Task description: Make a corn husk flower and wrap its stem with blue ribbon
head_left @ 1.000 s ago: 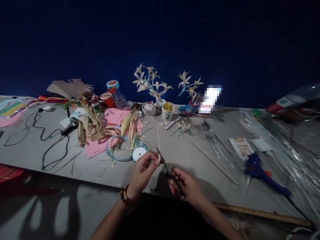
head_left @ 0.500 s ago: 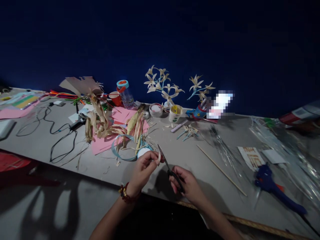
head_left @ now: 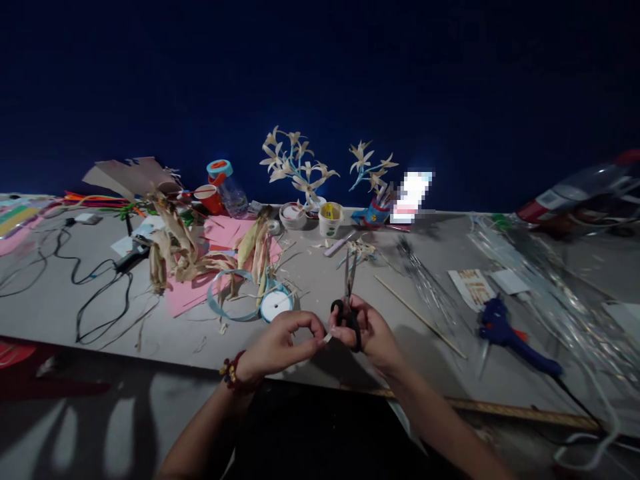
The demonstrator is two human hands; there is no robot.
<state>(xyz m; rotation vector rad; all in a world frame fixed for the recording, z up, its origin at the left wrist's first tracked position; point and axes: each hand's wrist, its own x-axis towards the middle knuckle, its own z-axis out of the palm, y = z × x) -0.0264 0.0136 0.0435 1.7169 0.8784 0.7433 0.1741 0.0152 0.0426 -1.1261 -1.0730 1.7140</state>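
Note:
My left hand (head_left: 280, 343), with a beaded bracelet at the wrist, pinches a small pale husk piece (head_left: 327, 338) between thumb and fingers. My right hand (head_left: 370, 332) grips black-handled scissors (head_left: 349, 293), whose blades point up and away from me. Both hands meet just over the near edge of the grey table (head_left: 350, 307). A roll of light blue ribbon (head_left: 275, 305) lies just beyond my left hand, with a pile of dried corn husks (head_left: 185, 250) on pink paper (head_left: 193, 293) behind it.
Husk flowers on blue stems (head_left: 295, 167) stand at the back by small cups (head_left: 330, 220) and a red cup (head_left: 207, 198). A blue glue gun (head_left: 510, 330), a thin wooden stick (head_left: 420, 317) and clear wrap (head_left: 555, 287) lie right. Black cables (head_left: 90, 287) lie left.
The scissors have swung from slanting toward the husk piece to pointing upright. My left hand dropped lower and closer to my right, still pinching the husk piece. The view shifted slightly.

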